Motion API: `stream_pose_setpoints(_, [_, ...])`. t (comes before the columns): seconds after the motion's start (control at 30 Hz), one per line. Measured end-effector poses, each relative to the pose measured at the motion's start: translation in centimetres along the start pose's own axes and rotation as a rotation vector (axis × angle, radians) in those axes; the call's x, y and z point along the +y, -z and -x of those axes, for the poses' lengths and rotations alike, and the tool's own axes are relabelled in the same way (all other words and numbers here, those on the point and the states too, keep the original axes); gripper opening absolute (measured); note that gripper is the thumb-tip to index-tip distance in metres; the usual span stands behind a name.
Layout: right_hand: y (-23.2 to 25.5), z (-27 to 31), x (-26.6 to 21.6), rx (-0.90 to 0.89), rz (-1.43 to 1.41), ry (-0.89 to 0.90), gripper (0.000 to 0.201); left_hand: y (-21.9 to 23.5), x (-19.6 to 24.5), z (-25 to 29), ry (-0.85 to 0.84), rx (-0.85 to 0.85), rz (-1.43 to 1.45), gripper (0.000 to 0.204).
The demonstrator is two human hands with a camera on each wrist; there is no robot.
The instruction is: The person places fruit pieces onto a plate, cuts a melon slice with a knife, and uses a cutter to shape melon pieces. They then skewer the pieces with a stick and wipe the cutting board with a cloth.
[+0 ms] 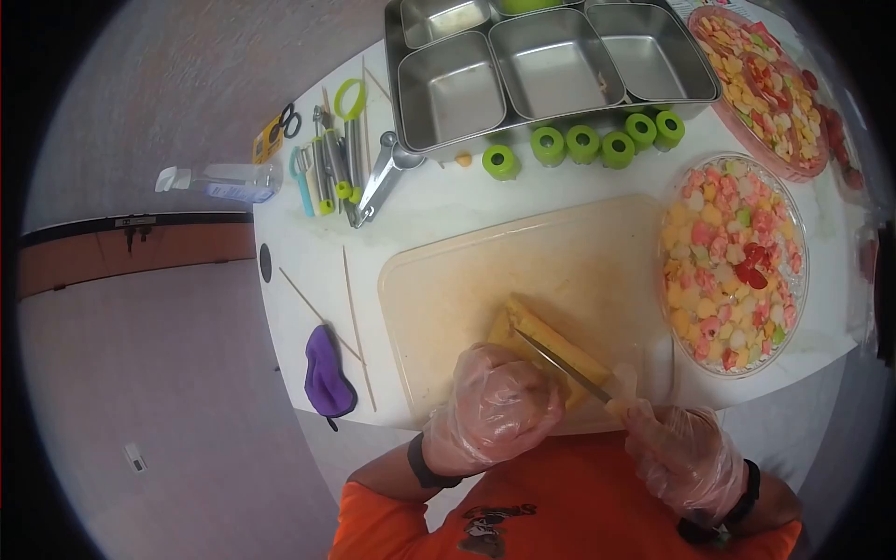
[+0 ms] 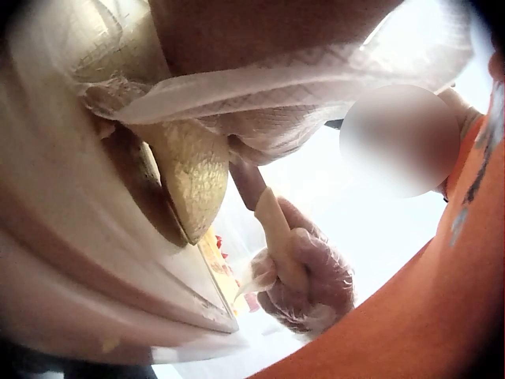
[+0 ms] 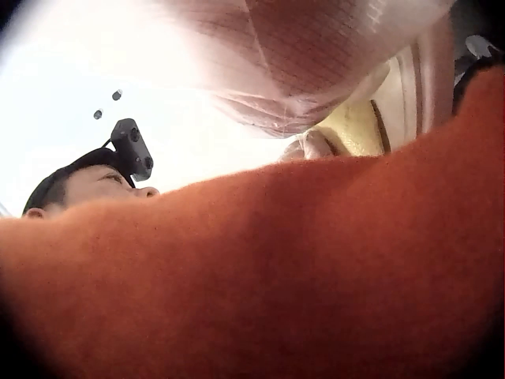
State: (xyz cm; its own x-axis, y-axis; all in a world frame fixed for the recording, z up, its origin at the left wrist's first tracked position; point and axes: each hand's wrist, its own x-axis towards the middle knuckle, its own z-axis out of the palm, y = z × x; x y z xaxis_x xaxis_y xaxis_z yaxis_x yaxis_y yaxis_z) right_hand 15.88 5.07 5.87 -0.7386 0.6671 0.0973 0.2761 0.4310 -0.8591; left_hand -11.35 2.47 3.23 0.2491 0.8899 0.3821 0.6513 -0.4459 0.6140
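Stretching under nearly everything, the white desk (image 1: 308,243) is carrying the whole spread. The pale cutting board (image 1: 448,271) is lying at its near edge, in front of the person's orange shirt (image 1: 579,504). Behind the board, the steel tray (image 1: 451,89) is holding several metal bins. On the right, the clear oval platter (image 1: 798,271) is sitting just beside the board, bearing small yellow, white and pink pieces around a red centre. Beyond it, the pink platter (image 1: 801,171) is bearing similar pieces.

The left hand (image 1: 499,406), in a see-through glove, is resting on the near left part of the yellow block (image 1: 555,343), its fingers curling over the block and holding it. The right hand (image 1: 686,457), gloved likewise, is gripping the knife (image 1: 565,364), its fingers wrapping around the pale handle. The block is lying on the near part of the board, slanting between the two hands.

At the desk's left edge, the spray bottle (image 1: 233,182) is sitting, and nearer the person the purple cloth piece (image 1: 327,373) is lying beside thin sticks (image 1: 354,299). The knife's blade is crossing the block; I cannot tell whether it is cutting in. The silver measuring spoon (image 1: 378,177) is lying beside the grey-and-green tools (image 1: 334,168). Smallest, six green-topped cutters (image 1: 583,143) are standing along the tray's front.
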Motion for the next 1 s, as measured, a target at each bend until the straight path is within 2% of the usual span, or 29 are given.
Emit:
stream_pose_setpoints(0.07, [0.2,0.2,-0.1,-0.062,0.059,-0.020,0.055,0.1,0.0,-0.1,0.005,-0.015,0.005,0.030])
stream_pose_setpoints(0.37, [0.5,-0.1,0.0,-0.083,0.090,-0.009,0.057,0.3,0.1,-0.3,0.003,-0.045,0.005,0.029])
stream_pose_setpoints(0.5, [0.3,-0.4,0.0,-0.034,0.097,0.029,0.054,0.2,0.0,-0.3,-0.017,-0.022,0.000,0.031])
stream_pose_setpoints(0.6, [0.2,-0.6,-0.3,-0.075,0.164,-0.001,0.050,-0.1,-0.1,-0.2,-0.037,0.017,-0.015,0.032])
stream_pose_setpoints(0.67, [-0.7,-0.8,0.1,0.069,0.176,0.055,0.042,-0.2,-0.1,-0.1,-0.040,0.027,-0.024,0.031])
stream_pose_setpoints(1.0, [-0.1,-0.7,-1.0,0.017,0.216,0.056,0.041,-0.5,0.2,0.2,-0.013,0.061,-0.030,0.032])
